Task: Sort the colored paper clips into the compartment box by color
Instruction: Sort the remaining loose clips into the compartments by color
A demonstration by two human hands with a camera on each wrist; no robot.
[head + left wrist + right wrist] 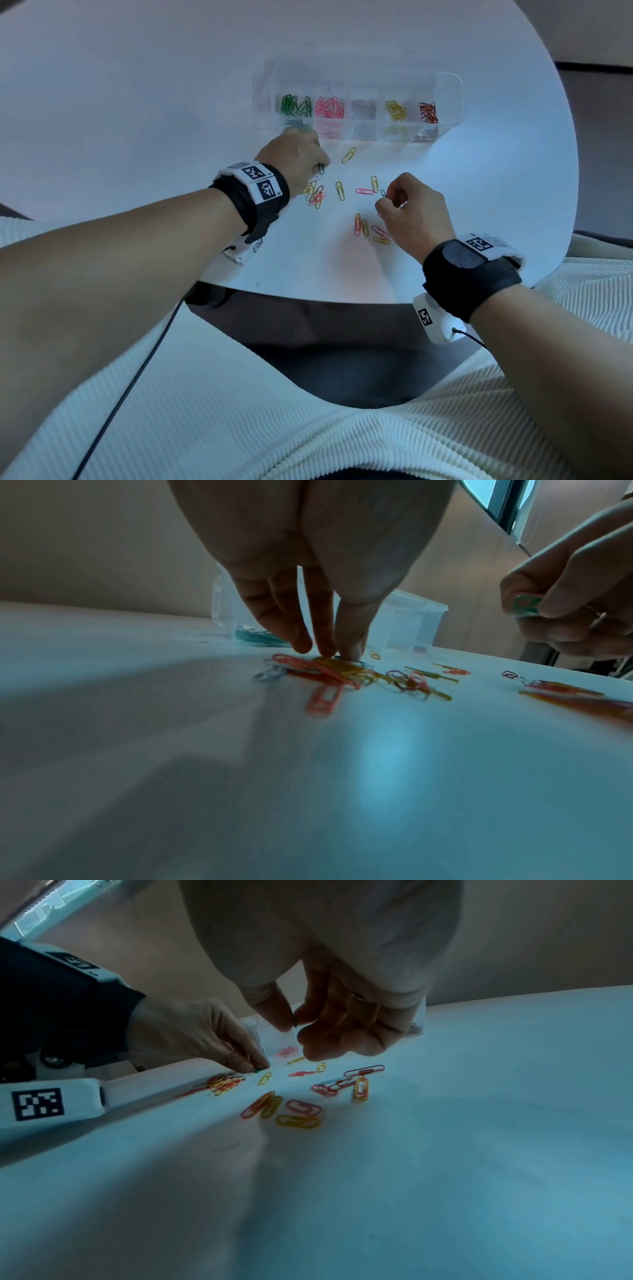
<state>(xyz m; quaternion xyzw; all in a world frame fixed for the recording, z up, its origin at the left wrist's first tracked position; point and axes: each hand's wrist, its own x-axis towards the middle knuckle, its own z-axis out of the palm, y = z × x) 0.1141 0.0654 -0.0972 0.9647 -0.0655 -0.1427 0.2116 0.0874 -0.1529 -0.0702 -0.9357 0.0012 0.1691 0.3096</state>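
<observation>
Head view shows the clear plastic compartment box (448, 92) standing at the far side of the round white table (137, 102), its cells already holding green, pink, silver, yellow and red clips, with a scatter of loose coloured wire paper clips (340, 190) lying between the box and the person. The right hand (409, 209) is lifted off the table with a small green paper clip (383, 193) pinched between thumb and forefinger, the other fingers curled beneath. The left hand (296, 157) reaches down at the edge of the tangled heap of pink, yellow and dark clips (317, 197), fingertips (349, 650) pressing on a second green clip (321, 168); whether that one is truly gripped yet I cannot tell, since the fingers hide it in the left wrist view. Judging by this, both hands are gathering green. To do it well, the left should slide its clip clear of the heap before closing on it, so no neighbour hooks along, then lift straight up. Both clips belong in the green cell at the box's left end, released low over it so they do not bounce into the pink cell beside it.
</observation>
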